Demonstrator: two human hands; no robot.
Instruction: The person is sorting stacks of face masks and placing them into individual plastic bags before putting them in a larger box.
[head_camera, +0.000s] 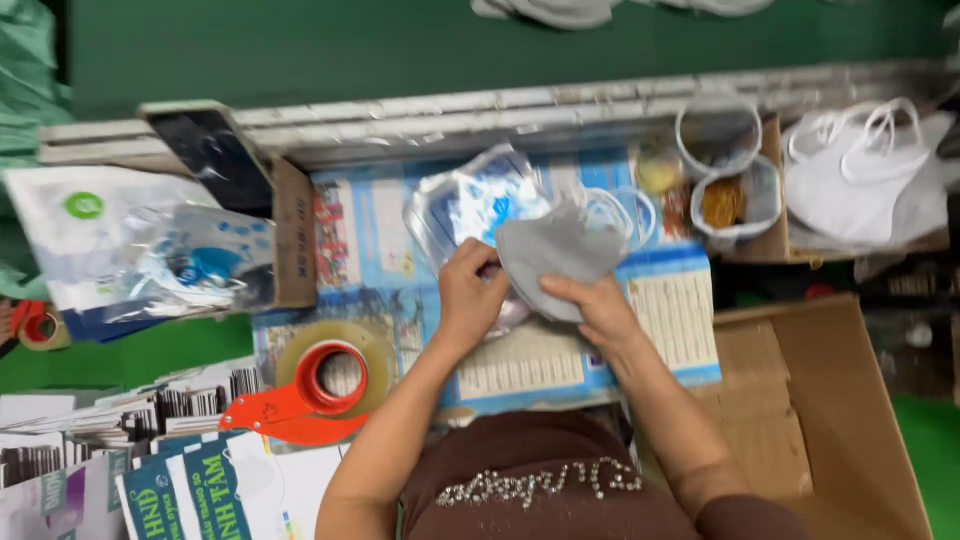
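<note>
Over the blue printed sheet (670, 300) on the tabletop, the grey mask (560, 250) lies crosswise, its right end pinched in the right hand (600, 305), while the left hand (470, 295) clasps the clear pouch (470, 205) just left.

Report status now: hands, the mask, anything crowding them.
Left hand and right hand both grip the grey mask against a clear plastic bag. Tape dispenser sits left of the forearm, apart. Cardboard box at right.
</note>
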